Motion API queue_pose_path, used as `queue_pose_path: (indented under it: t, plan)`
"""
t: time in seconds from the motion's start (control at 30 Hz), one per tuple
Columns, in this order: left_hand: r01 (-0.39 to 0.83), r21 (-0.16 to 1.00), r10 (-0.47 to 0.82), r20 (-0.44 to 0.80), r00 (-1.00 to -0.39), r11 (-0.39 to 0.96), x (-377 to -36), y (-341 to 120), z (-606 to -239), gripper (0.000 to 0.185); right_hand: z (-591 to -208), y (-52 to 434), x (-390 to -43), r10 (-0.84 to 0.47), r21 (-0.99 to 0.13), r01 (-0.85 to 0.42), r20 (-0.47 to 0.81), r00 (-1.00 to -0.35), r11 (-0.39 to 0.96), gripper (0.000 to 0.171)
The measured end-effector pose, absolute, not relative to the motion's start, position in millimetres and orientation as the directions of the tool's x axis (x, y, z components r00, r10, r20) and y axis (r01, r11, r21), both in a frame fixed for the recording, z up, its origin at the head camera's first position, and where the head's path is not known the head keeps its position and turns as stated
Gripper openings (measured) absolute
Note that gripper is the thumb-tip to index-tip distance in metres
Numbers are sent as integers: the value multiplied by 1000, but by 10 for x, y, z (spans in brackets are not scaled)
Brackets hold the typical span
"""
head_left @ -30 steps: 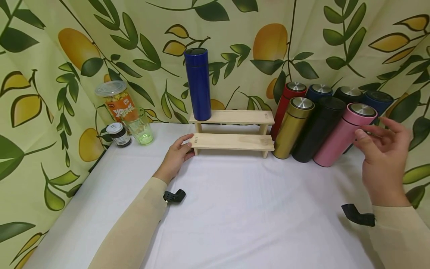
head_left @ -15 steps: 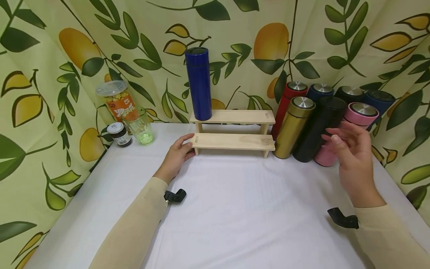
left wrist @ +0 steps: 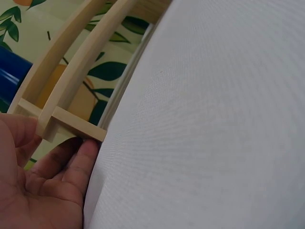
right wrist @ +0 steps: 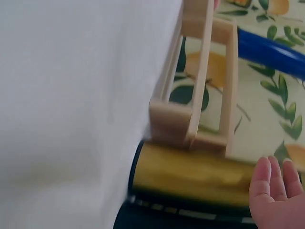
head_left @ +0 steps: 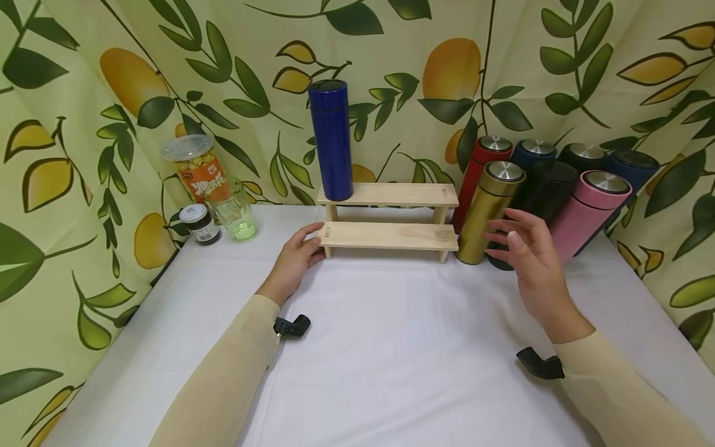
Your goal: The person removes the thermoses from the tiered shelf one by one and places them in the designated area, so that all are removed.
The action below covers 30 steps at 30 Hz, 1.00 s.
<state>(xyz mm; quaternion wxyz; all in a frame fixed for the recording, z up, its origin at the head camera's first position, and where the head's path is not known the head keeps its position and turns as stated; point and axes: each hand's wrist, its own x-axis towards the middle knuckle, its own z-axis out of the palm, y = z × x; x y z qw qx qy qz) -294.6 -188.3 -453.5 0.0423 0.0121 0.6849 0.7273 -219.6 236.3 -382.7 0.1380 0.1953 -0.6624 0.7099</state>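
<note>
A two-tier wooden stand [head_left: 389, 236] is on the white cloth, with a blue thermos bottle [head_left: 331, 146] upright at the left of its upper tier. My left hand [head_left: 293, 257] holds the left end of the lower tier; the left wrist view has the thumb against the board's end and fingers by the leg. My right hand [head_left: 530, 264], fingers spread and holding nothing, is before the black bottle [head_left: 550, 192], its fingertips near the gold bottle [head_left: 483, 214]. The right wrist view shows those fingers beside the gold bottle; whether they touch cannot be told.
Behind and beside the gold bottle stand a red bottle [head_left: 472, 180], a pink bottle [head_left: 589, 214] and several dark ones. On the left are a snack tub [head_left: 203, 171], a small dark jar [head_left: 199, 225] and a green-tinted glass [head_left: 236, 214]. A patterned curtain [head_left: 385, 37] hangs behind.
From beside the pink bottle, my right hand has moved left across the black bottle towards the gold one. My left hand and the stand have stayed put.
</note>
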Motion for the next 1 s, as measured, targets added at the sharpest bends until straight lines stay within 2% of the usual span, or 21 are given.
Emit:
queue_pose_path:
  t: [0.43, 0.77, 1.0]
  plan:
    - [-44, 998, 75, -40, -996, -55, -2942, -1902, -4533, 46, -3910, 1691, -2564, -234, -921, -387, 387, -892, -48, 46]
    - [-35, 998, 88, -30, -996, -57, -2967, -1906, -4564, 46, -3837, 1217, -2835, -262, -932, -359, 359, -896, -50, 51]
    - [-46, 998, 82, -42, -996, -46, -2957, -1901, -4537, 46, -3711, 913, -3030, -260, -933, -355, 357, -897, -56, 60]
